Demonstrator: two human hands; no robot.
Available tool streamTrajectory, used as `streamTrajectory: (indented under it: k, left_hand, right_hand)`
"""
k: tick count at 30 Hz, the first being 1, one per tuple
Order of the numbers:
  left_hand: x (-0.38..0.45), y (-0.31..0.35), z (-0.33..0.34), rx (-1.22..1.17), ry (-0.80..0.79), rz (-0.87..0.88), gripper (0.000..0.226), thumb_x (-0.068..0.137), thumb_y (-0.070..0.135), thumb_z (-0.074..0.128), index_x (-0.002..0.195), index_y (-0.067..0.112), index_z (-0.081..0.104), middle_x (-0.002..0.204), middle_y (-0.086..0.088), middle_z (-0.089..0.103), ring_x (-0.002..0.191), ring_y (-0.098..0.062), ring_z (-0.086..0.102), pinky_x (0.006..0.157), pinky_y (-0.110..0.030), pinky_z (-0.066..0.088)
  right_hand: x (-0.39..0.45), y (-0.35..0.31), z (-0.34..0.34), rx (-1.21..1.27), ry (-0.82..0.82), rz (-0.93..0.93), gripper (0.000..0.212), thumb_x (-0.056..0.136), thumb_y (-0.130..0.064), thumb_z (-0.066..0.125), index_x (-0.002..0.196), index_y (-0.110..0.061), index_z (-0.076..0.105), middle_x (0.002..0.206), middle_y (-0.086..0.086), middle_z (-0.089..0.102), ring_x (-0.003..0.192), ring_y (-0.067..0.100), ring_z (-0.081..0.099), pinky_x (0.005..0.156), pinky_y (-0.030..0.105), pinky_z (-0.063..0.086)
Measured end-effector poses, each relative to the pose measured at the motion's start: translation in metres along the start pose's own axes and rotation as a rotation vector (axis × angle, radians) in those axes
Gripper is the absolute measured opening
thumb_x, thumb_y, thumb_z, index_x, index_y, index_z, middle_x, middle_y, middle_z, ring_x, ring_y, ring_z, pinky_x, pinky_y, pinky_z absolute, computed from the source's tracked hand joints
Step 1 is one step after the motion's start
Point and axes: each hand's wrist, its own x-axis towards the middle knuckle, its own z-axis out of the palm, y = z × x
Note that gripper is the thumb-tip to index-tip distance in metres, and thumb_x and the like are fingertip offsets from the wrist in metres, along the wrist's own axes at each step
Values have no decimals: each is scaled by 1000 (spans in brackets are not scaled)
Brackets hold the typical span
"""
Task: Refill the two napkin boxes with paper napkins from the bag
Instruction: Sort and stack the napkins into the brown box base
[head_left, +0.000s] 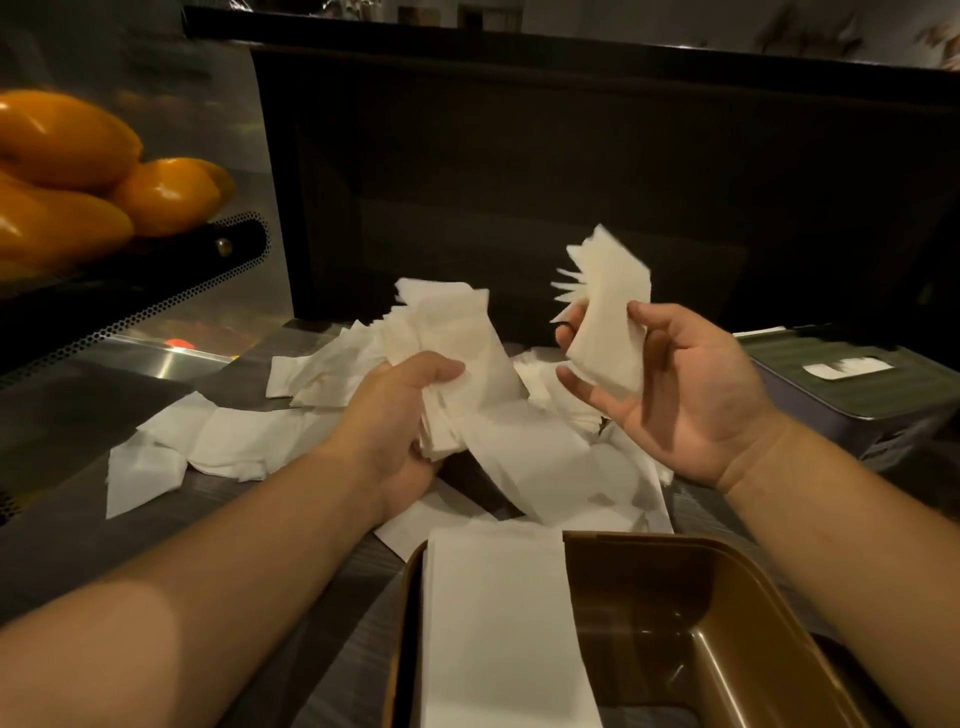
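Two bunches of white paper napkins are in your hands right now. Your left hand (402, 415) grips a thick, messy bunch of white paper napkins (452, 353), with your thumb on top of it. Your right hand (670, 395) holds a smaller fanned bunch of white napkins (605, 317) between thumb and fingers, tipped up so its long side points away from you.

More loose white napkins (218, 447) lie spread on the dark counter (78, 545) under and past your hands.

The open brown plastic napkin box (727, 613) sits right below your hands, close to your body. A neat flat stack of white napkins (498, 623) fills its left half, with its long side running toward you. The right half of the box shows bare bottom. Your right hand is nearer to that bare half, I think, so its bunch would go straight down and back toward you, turned to lie the same way as the stack.

A second box with a dark green lid (852, 374) sits off to your right, with a white napkin showing through a slot on top.
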Motion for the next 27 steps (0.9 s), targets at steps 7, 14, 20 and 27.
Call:
streamTrajectory:
  k: [7, 14, 20, 27]
  left_hand:
    - [-1, 9, -1, -133, 85, 184, 25, 90, 12, 61, 112, 25, 62, 102, -5, 76, 95, -26, 72, 81, -45, 59]
    - [-3, 7, 0, -28, 109, 284, 24, 92, 12, 61, 102, 34, 60, 89, 5, 75, 93, -23, 71, 81, -46, 58]
    - [-8, 7, 3, -20, 28, 255, 22, 93, 8, 57, 99, 28, 64, 84, 1, 77, 79, -20, 75, 79, -45, 59]
    - [-6, 9, 0, -65, 47, 220, 22, 90, 10, 60, 104, 26, 64, 93, -3, 77, 92, -26, 73, 85, -48, 58]
  right_hand:
    - [-4, 12, -11, -250, -4, 280, 52, 80, -32, 65, 130, -19, 60, 120, 21, 69, 117, 42, 65, 106, 60, 47]
    - [-11, 12, -4, -159, -204, 310, 58, 80, -32, 63, 136, -22, 55, 127, 20, 69, 116, 43, 67, 98, 63, 52]
    - [-5, 17, -9, -249, -144, 162, 49, 79, -33, 62, 127, -27, 63, 110, 11, 76, 101, 29, 75, 91, 50, 58]
    - [-4, 19, -8, -424, -214, 146, 43, 83, -31, 61, 126, -32, 63, 114, 3, 75, 106, 24, 73, 85, 40, 62]
